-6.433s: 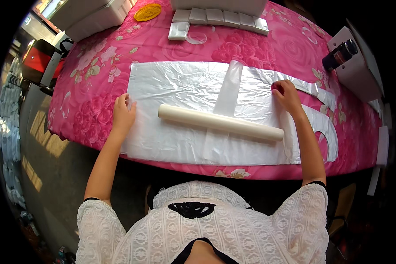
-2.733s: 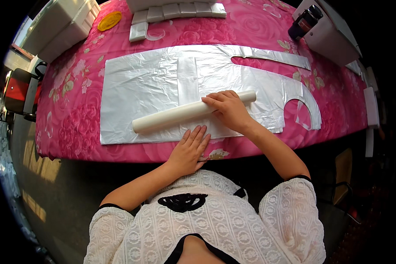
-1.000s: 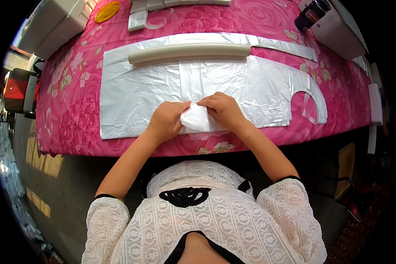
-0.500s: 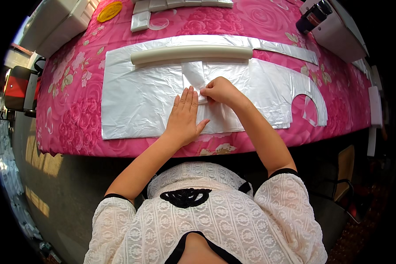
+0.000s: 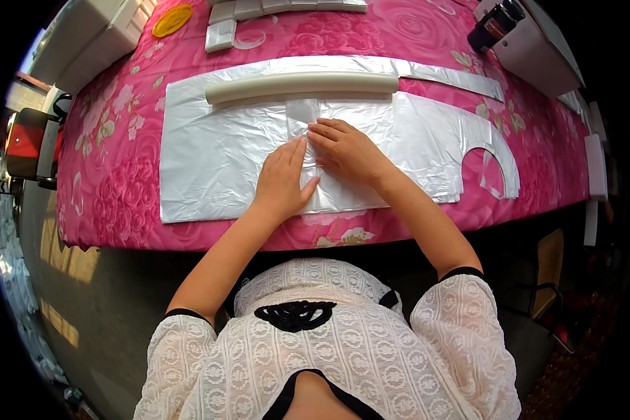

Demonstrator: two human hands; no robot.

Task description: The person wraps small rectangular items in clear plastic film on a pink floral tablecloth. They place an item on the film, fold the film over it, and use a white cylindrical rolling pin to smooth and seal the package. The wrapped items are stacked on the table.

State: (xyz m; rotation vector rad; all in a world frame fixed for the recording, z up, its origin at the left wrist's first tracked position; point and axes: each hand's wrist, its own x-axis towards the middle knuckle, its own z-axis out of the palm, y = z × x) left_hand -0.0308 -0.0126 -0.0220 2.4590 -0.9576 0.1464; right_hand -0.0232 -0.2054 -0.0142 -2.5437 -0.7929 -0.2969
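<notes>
Head view: left hand [image 5: 281, 178] and right hand [image 5: 348, 152] lie palm-down, each grip uncurled and clasping nothing, on the silvery plastic sheet [image 5: 213, 157] by the counter's [image 5: 108, 168] near edge, white roll [image 5: 301, 86] lying across the sheet's far side.

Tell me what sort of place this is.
Probably a small workroom: a pale rod lies on a shiny cut-out sheet, and small white packets are lined up on the same pink-covered table.
</notes>
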